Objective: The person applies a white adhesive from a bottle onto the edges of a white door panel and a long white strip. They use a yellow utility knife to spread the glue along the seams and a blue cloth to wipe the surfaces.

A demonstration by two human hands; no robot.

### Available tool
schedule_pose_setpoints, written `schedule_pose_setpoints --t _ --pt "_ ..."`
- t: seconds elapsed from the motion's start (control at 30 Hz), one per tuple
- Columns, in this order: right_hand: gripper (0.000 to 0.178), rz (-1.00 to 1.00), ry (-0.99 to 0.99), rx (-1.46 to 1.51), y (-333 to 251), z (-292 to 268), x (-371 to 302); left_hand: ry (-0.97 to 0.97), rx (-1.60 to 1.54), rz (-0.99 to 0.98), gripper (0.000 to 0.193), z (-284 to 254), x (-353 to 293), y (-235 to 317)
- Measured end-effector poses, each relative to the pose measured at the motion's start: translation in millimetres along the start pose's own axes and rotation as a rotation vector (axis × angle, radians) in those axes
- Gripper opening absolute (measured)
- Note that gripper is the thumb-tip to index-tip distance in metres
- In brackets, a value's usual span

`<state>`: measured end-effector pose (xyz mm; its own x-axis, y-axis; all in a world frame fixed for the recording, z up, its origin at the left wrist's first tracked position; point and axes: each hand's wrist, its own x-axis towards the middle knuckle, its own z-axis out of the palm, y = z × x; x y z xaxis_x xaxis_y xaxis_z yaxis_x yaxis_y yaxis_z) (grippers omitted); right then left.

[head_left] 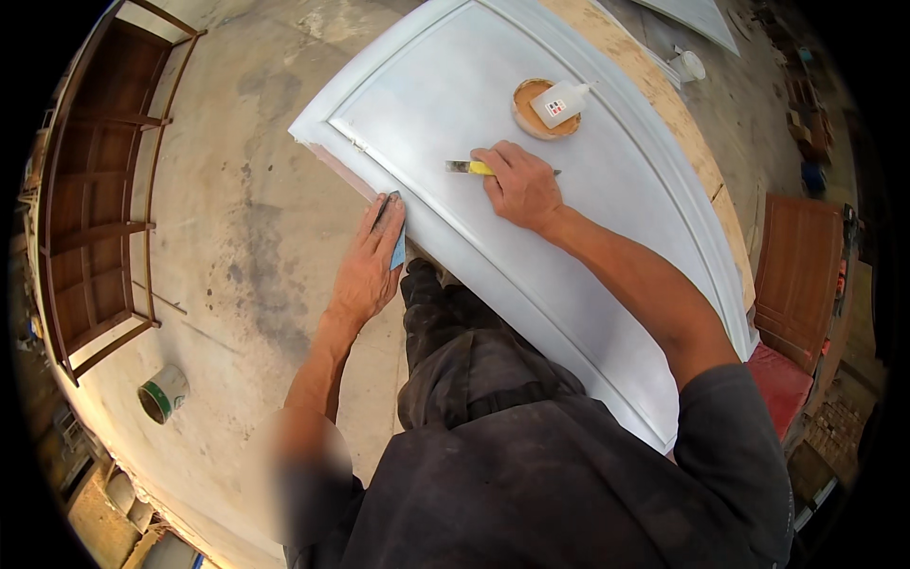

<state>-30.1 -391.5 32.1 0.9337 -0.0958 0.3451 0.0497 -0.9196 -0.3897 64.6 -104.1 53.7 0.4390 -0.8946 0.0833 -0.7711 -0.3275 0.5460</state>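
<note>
A large white-painted panel door [455, 95] with raised moulding lies flat before me. My right hand [526, 188] rests over it, fingers closed round a putty knife [459, 167] whose yellow handle shows beside the short metal blade. At the near left edge of the door, my left hand [368, 261] is closed on a thin folded piece of sandpaper [398, 248], light blue on one face and dark on the other. Farther off on the door stands a round bowl [527, 118] of tan filler. A translucent white squeeze bottle [559, 102] lies tilted across its rim.
A wooden board [616, 36] runs under the far side of the door. On the concrete floor at left stand a bucket [163, 394] and a dark wooden frame with shelves [100, 190]. Brown panels [796, 275] lean at right, and a white bucket [689, 65] stands beyond.
</note>
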Motion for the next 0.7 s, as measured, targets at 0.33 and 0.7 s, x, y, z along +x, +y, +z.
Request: schedule_pose_setpoints --t 0.33,0.7 --pt "0.034 0.019 -0.018 -0.023 2.7 0.4 1.0 -0.086 0.076 0.009 0.076 16.4 -19.8 31.2" --pt "0.035 0.005 -0.012 -0.021 2.3 0.3 -0.5 -0.051 0.121 0.073 0.080 6.8 0.8 6.2"
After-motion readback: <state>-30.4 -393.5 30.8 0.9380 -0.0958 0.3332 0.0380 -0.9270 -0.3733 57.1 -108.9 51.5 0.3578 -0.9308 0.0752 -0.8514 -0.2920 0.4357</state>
